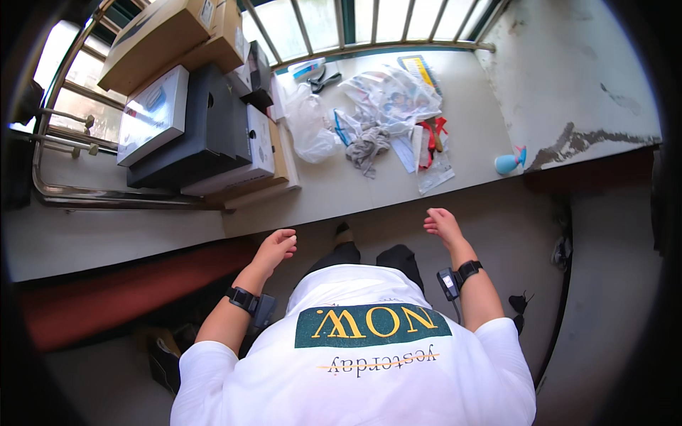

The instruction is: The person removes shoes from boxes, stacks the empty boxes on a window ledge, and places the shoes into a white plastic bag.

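Observation:
My left hand (pixel 276 249) hangs just short of the ledge's front edge, fingers loosely bent and holding nothing. Right of centre, my right hand (pixel 442 226) is also off the ledge, its fingers curled and nothing visible in it. Beyond them on the pale ledge (pixel 330 197) lie a crumpled grey cloth (pixel 367 146), a white plastic bag (pixel 309 128) and a printed clear plastic bag (pixel 397 98). Red ribbon (pixel 428 144) lies beside a clear packet (pixel 437 175). A black clip-like tool (pixel 324 81) is at the back, near a yellow-and-blue package (pixel 421 69). A light-blue spray bottle (pixel 509 162) lies near the right front.
Cardboard boxes (pixel 160 37), a dark grey box (pixel 186 133) and a white box (pixel 154 114) are stacked at the left. Metal window bars (pixel 375 21) line the back, and a curved metal rail (pixel 40 144) stands at far left. Dark shoes (pixel 517 303) are on the floor.

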A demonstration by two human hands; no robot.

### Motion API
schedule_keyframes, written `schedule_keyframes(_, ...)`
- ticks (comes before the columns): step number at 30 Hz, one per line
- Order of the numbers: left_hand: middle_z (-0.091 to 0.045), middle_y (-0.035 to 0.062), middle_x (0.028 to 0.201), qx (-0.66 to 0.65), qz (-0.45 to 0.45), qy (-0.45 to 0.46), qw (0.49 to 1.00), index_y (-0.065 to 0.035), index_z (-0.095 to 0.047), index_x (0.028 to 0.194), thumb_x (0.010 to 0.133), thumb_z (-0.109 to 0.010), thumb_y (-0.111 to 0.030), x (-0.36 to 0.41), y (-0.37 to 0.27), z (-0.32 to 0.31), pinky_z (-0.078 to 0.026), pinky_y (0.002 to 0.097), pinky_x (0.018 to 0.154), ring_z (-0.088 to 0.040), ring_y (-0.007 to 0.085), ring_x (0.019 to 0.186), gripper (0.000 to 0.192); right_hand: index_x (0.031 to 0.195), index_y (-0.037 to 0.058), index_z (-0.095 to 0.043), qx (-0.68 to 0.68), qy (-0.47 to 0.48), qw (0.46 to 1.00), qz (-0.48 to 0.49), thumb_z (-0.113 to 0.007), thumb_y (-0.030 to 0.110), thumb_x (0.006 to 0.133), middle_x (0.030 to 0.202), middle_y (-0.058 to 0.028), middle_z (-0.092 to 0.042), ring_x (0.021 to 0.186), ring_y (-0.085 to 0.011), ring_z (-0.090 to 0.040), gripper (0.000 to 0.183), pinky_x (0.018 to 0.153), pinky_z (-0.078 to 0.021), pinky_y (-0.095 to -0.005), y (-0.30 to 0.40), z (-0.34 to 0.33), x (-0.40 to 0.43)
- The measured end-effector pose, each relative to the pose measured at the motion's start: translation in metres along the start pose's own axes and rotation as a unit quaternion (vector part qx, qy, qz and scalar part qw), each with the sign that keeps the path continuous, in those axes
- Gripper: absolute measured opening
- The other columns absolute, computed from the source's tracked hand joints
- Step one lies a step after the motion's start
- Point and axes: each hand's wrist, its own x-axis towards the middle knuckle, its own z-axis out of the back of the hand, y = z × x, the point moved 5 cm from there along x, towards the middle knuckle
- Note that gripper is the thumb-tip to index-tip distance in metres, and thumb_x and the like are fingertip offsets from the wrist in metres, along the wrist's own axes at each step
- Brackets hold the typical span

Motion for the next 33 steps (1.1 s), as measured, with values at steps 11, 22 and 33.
schedule_keyframes(11,-0.057,0.0057,0.101,-0.06,0.041,-0.089,0.993,-0.0055,-0.049,0.117,0.088,-0.054,-0.02,0.003,0.045,0.014,-0.046,0.0253,0.075,-0.055,0.0124,0.088,0.033,0.095,0.0027,-0.061,-0.44,0.301,0.845,0.038,-0.059,0.034,0.082,0.083,-0.0092,-0.06,0.068,-0.0175,-0.058,0.034,0.062,-0.0484,-0.0297,0.013,-0.193,0.145)
schedule_keyframes(22,-0.058,0.0092,0.106,-0.085,0.098,-0.159,0.979,-0.0055,-0.051,0.116,0.085,-0.058,-0.017,-0.001,0.065,-0.06,-0.045,0.0265,0.081,-0.056,0.0144,0.093,0.033,0.094,0.0029,-0.064,-0.359,0.285,0.877,0.145,-0.046,0.038,0.081,0.125,-0.0249,-0.043,0.111,-0.037,-0.046,0.041,0.09,-0.0397,-0.0415,0.045,-0.35,0.336)
schedule_keyframes(33,-0.017,0.0189,0.14,-0.12,-0.118,-0.322,0.932,-0.0077,0.0,0.14,0.072,-0.07,-0.006,0.108,-0.116,-0.05,-0.048,0.0261,0.064,-0.053,0.0184,0.091,0.097,0.098,-0.0035,-0.058,-0.349,0.402,0.523,0.666,-0.054,0.017,0.073,0.119,-0.0185,-0.047,0.12,-0.0287,-0.041,0.032,0.1,-0.0303,-0.0464,0.11,-0.224,0.064)
